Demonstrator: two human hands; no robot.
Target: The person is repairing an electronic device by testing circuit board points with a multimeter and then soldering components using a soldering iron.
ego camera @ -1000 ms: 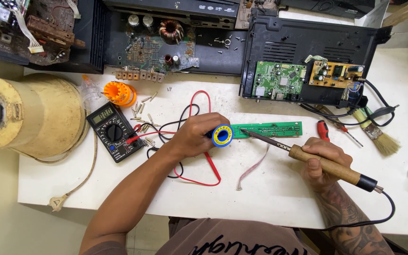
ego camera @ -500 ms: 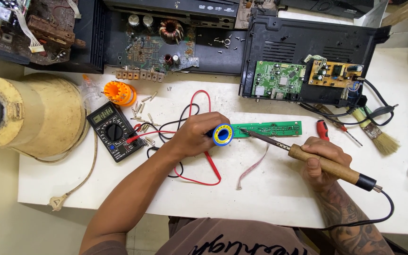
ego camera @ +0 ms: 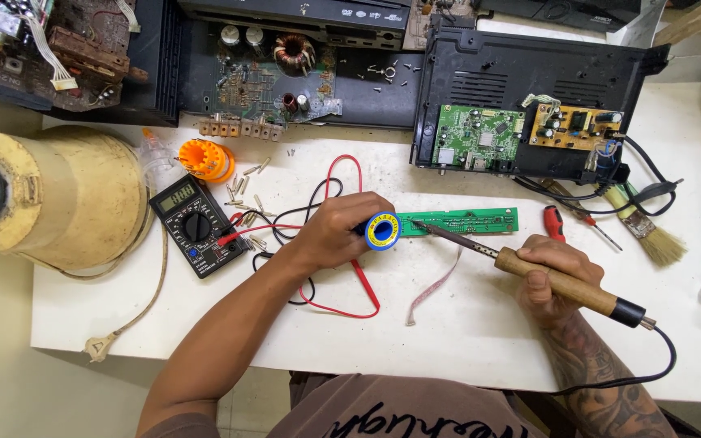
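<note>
My left hand grips a small blue and yellow spool of solder at the left end of a long green circuit strip lying on the white table. My right hand holds a soldering iron by its wooden handle. The iron's metal tip touches the strip just right of the spool. A black cord runs from the iron's handle off the table's front edge.
A black multimeter with red and black leads lies left of my left hand. A cream cylinder, an orange holder, loose screws, an open black device with boards, a red screwdriver and a brush surround the strip.
</note>
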